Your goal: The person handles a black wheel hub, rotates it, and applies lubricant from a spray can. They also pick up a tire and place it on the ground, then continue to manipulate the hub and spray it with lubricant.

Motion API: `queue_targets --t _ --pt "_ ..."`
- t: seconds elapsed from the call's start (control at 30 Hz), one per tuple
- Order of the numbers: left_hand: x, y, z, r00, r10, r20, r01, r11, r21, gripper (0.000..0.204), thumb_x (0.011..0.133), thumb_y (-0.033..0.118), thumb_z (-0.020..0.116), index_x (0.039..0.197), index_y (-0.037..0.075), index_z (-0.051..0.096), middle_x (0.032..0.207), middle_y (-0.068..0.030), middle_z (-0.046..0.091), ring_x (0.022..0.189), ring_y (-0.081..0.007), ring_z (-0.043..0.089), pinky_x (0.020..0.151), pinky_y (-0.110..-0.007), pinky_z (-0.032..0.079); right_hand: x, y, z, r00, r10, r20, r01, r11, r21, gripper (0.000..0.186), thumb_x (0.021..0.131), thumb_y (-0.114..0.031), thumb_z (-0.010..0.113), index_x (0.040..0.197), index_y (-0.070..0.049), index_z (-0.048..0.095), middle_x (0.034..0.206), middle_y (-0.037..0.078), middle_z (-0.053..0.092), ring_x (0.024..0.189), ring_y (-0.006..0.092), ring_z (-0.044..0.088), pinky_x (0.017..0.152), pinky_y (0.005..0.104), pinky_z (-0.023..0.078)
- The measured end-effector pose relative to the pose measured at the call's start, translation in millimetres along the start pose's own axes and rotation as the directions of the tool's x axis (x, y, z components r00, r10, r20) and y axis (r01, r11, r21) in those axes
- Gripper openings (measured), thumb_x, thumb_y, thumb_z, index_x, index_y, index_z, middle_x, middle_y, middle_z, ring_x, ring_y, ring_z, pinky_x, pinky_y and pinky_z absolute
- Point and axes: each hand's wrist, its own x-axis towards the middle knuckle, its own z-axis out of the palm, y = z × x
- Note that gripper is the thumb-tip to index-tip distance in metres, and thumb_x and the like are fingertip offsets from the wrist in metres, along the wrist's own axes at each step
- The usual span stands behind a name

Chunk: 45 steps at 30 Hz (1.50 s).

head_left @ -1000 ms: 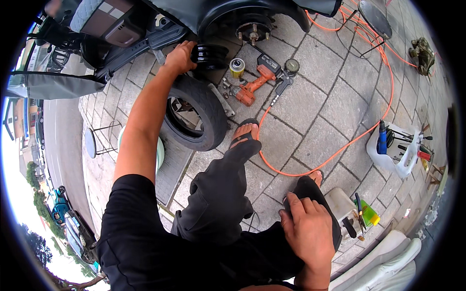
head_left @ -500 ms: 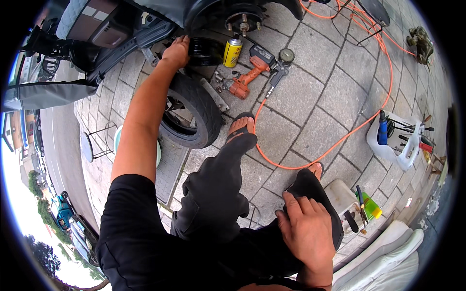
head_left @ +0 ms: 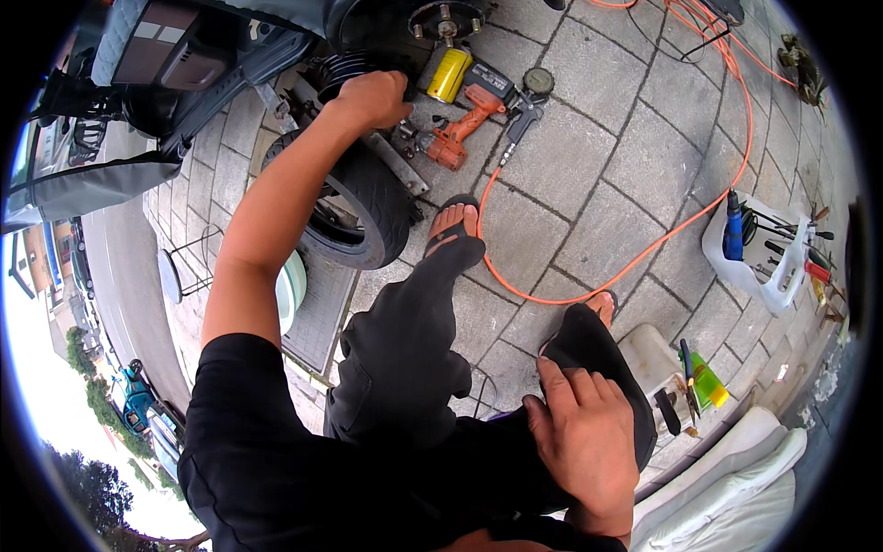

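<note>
My left hand (head_left: 372, 98) reaches out over a black ribbed round part (head_left: 345, 72) beside the vehicle. Its fingers are curled downward; what they grip, if anything, is hidden. Just nearer to me a scooter-sized tyre on a rim (head_left: 363, 207) lies tilted on the paving. An orange cordless impact wrench (head_left: 460, 131) lies to the right of that hand, its socket end close to the fingers. Behind the wrench is a yellow spray can (head_left: 449, 75). My right hand (head_left: 587, 432) rests flat on my right leg, fingers stretched and thumb apart, holding nothing.
A tyre inflator with gauge (head_left: 527, 115) lies beside the wrench on an orange air hose (head_left: 635, 267) curving across the paving. At right stands a cut white jug of tools (head_left: 768, 281). A vehicle hub with studs (head_left: 447, 23) is at the top; a pale green basin (head_left: 291, 293) stands left.
My left hand has moved right across the black round part, from its left side to near the wrench's socket. My right hand has stayed on my leg. The view has shifted slightly.
</note>
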Motion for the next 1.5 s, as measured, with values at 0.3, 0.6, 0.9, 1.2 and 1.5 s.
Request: queue_targets --t 0.3,0.6,0.9,1.2,1.5 --pt "155.5 31.5 104.5 0.989 -0.146 -0.029 0.138 0.971 -0.197 0.062 0.094 0.026 0.066 0.143 -0.011 0.056 0.133 -0.0331 0.068 0.125 -0.0419 0.069 0.106 -0.046 0.056 7.6 12.6 -8.5 0.998 0.054 0.019 -0.054 0.998 0.011 0.047 0.087 -0.019 0.081 0.129 -0.002 0.069 0.107 0.015 0.07 0.089 0.0345 0.066 0.081 0.0444 0.052" --pt "150.3 61.8 179.7 0.84 -0.521 -0.149 0.368 0.75 -0.549 0.094 0.09 0.041 0.075 0.154 -0.012 0.03 0.15 -0.0362 0.046 0.138 -0.0502 0.051 0.116 -0.05 0.047 3.5 20.6 -5.9 0.997 0.066 0.047 -0.067 0.997 0.023 0.05 0.087 -0.018 0.08 0.132 -0.001 0.066 0.109 0.019 0.069 0.09 0.0378 0.066 0.079 0.0468 0.052" --pt "44.9 146.8 82.5 0.813 -0.54 0.217 0.145 -0.172 -0.974 0.062 0.092 0.038 0.08 0.133 -0.003 0.06 0.126 -0.0176 0.068 0.109 -0.0262 0.071 0.088 -0.042 0.058 -23.4 7.6 0.3 0.989 0.065 -0.132 -0.054 0.995 0.084 0.028 0.096 -0.008 0.072 0.123 0.0 0.071 0.094 0.017 0.065 0.079 0.0325 0.062 0.07 0.0397 0.047" --pt "-126.5 221.3 28.6 0.534 0.814 -0.228 0.291 -0.43 -0.855 0.087 0.089 0.014 0.088 0.158 -0.006 0.04 0.148 -0.0163 0.061 0.137 -0.0217 0.059 0.12 -0.038 0.044 -34.9 15.1 19.3 0.76 0.456 -0.463 -0.227 0.854 0.468 0.073 0.099 -0.024 0.073 0.16 0.003 0.044 0.138 0.017 0.061 0.113 0.0244 0.061 0.097 0.0352 0.049" --pt "-146.7 245.8 2.9 0.268 0.952 -0.149 -0.065 -0.136 -0.989 0.088 0.078 0.012 0.092 0.153 0.003 0.048 0.146 -0.0098 0.056 0.137 -0.0203 0.055 0.117 -0.037 0.043 -50.1 21.5 20.8 0.718 0.527 -0.454 -0.136 0.747 0.651 0.091 0.084 -0.03 0.088 0.156 0.005 0.045 0.137 0.017 0.061 0.115 0.0268 0.065 0.097 0.0387 0.052"
